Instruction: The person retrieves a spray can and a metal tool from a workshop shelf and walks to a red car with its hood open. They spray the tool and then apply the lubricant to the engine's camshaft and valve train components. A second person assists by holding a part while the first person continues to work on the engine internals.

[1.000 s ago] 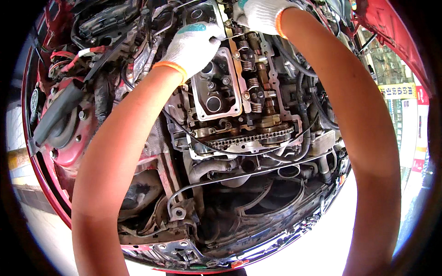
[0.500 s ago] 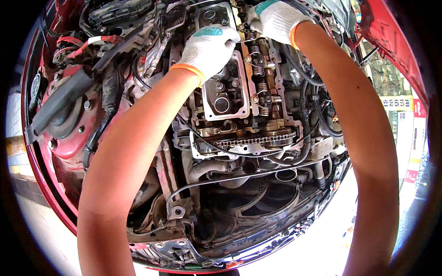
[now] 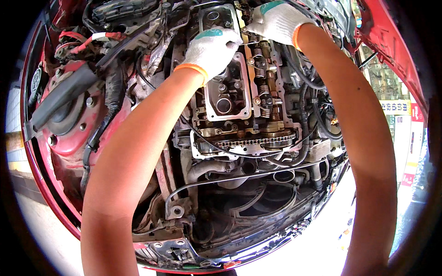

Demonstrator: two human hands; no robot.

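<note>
My left hand (image 3: 212, 50), in a white glove with teal coating and orange cuff, is closed on a thin metal rod (image 3: 252, 42) over the open engine top. My right hand (image 3: 276, 25), gloved alike, is closed above the valve springs (image 3: 259, 66); what its fingertips grip is hidden. Beneath and beside my left hand lies a silver-rimmed rectangular housing (image 3: 242, 106) with round ports. A camshaft (image 3: 277, 85) runs along the springs' right, and a timing chain (image 3: 258, 141) crosses the near end of the engine top.
The red car body (image 3: 69, 147) borders the bay on the left, the raised red panel (image 3: 393, 41) at upper right. Black hoses (image 3: 320, 115) run right of the engine, a red cable (image 3: 80, 48) upper left. A dark fan shroud (image 3: 253, 207) sits at the front.
The whole engine view has shifted slightly rightward in the picture, and both my hands appear a little further right and lower. They stay closed in much the same place over the engine.
</note>
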